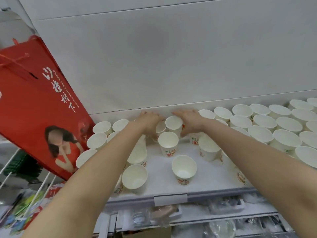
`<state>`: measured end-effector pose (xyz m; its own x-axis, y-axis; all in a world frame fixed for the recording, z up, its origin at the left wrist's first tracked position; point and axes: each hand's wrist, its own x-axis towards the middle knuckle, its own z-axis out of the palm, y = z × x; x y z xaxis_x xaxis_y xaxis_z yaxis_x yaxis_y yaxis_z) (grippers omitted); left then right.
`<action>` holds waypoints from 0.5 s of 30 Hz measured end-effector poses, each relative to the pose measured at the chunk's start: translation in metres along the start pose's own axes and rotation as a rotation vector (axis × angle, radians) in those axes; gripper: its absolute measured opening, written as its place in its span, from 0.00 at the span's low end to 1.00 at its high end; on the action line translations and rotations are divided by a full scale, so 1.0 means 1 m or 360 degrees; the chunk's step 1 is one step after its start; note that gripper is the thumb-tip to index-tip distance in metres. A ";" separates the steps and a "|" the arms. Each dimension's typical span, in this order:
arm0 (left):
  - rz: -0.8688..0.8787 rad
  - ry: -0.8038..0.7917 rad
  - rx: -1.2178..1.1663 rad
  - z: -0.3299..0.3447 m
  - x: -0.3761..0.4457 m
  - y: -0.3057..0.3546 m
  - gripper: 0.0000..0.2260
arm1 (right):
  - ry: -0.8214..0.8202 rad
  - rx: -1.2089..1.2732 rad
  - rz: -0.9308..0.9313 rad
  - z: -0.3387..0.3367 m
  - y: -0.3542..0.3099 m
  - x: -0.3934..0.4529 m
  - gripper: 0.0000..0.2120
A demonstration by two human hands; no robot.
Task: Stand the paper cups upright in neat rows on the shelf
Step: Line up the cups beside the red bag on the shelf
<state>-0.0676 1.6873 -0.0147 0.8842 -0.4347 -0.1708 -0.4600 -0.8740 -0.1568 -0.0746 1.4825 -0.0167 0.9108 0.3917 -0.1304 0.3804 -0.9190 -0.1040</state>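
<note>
Paper cups [168, 143] were spread over the white shelf [161, 170], most of them standing upright with their mouths up. At the back of the shelf, near the rear wall [171, 66], two cups were held side by side: a tilted cup [160, 127] was gripped by the left hand [149, 120], whose fingers were curled round it, and an upright cup [174, 123] just beside it was cupped by the right hand [188, 120], with the thumb seen low against the cup's side and the fingers bent over its far edge. The rims of these two cups were touching or nearly so. In front of them a printed cup stood alone, and nearer the shelf's front edge another single cup [184, 169] was seen apart from the rest. To the left a looser group of cups [101, 134] was set, partly hidden by the left forearm. To the right, tightly packed rows [267, 124] were ranged to the edge of the view. A blank label holder [170, 199] was fixed on the shelf's front edge. A red gift bag [34, 100] was leaned at the far left, and blurred packaged goods [223, 220] were seen below.
</note>
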 end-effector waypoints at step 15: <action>0.0092 0.0293 -0.0138 0.013 0.026 0.010 0.32 | 0.0275 0.0229 0.0033 0.014 0.025 0.006 0.40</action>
<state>-0.0502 1.6699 -0.0329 0.8602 -0.5100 0.0046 -0.5086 -0.8584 -0.0661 -0.0617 1.4624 -0.0338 0.9369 0.3477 0.0354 0.3455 -0.9062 -0.2439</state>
